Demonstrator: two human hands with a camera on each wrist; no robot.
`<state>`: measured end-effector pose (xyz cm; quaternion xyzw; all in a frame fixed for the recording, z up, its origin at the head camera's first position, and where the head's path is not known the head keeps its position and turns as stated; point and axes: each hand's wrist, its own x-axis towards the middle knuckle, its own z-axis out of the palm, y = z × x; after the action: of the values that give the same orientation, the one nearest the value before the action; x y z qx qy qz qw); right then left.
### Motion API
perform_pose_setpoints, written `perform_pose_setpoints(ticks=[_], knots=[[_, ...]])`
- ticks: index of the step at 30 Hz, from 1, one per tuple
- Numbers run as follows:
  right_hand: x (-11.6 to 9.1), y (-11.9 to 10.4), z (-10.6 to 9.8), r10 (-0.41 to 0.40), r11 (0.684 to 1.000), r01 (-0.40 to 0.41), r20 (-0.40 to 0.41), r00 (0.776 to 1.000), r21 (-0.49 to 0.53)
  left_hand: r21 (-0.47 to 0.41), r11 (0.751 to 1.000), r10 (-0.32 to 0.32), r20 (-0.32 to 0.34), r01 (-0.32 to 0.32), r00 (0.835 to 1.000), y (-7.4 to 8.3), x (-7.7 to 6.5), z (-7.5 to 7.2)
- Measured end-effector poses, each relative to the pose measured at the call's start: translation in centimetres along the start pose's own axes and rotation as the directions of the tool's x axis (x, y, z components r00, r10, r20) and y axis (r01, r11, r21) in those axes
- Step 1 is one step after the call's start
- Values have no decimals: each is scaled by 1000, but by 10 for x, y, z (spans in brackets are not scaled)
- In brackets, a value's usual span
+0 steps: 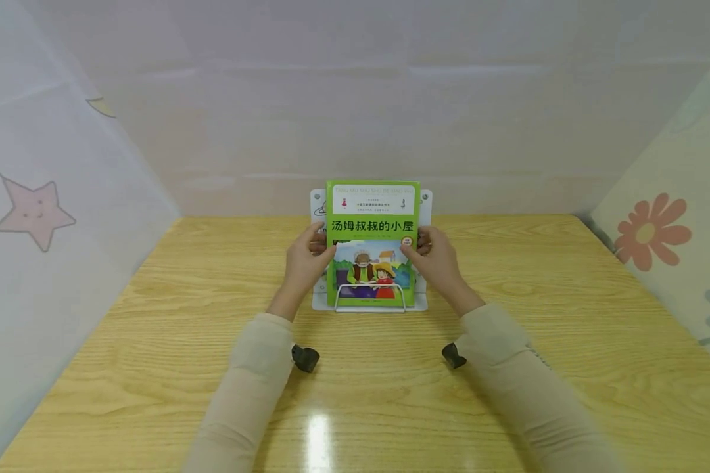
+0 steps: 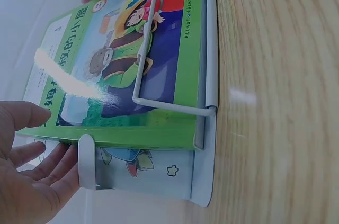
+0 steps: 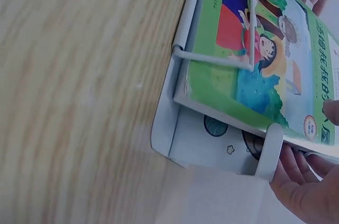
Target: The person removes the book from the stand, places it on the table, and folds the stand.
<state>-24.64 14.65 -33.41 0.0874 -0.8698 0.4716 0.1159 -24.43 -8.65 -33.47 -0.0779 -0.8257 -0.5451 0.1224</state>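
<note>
Green book titled 汤姆叔叔的小屋, standing in a white stand

At the far left, a printed pink star is decorating a pale sheet.

The left hand is gripping the book's left edge, thumb lying over the front cover and fingers reaching behind, close to a rounded side tab of the stand. A black device is sitting at the left sleeve.

In the middle, the book is standing with its cover facing the person, toward the far side of the counter. Faint capitals along the top are apparently reading "TANG MU SHU SHU DE XIAO WU"; the smaller lines beneath are too tiny to read. Bold black characters are spelling 汤姆叔叔的小屋 above two cartoon figures, one wearing a brown vest, the other a yellow hat. A round badge and a bottom line are carrying print too small to make out. A white wire loop is crossing the lower cover.

The right hand is gripping the right edge likewise, thumb in front, fingers behind. Another black device is sitting at the right sleeve.

At the far right, a red flower is showing on a second printed sheet.
</note>
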Motion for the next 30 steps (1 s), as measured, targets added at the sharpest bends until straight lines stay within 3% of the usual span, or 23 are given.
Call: perform_pose_setpoints(ticks=[7, 16, 23, 30], knots=[[2, -5, 5, 88, 996, -88, -18, 996, 8, 75, 997, 29, -36, -26, 999, 0, 6, 7], [9, -17, 7, 252, 967, -253, -37, 967, -15, 130, 990, -41, -82, 51, 996, 2, 11, 13], [11, -23, 7, 332, 942, -334, -63, 941, -16, 94, 990, -98, -85, 106, 992, 4, 12, 13], [13, -23, 6, 350, 936, -352, -82, 933, -9, 1, 991, -135, -80, 135, 988, 2, 13, 11]])
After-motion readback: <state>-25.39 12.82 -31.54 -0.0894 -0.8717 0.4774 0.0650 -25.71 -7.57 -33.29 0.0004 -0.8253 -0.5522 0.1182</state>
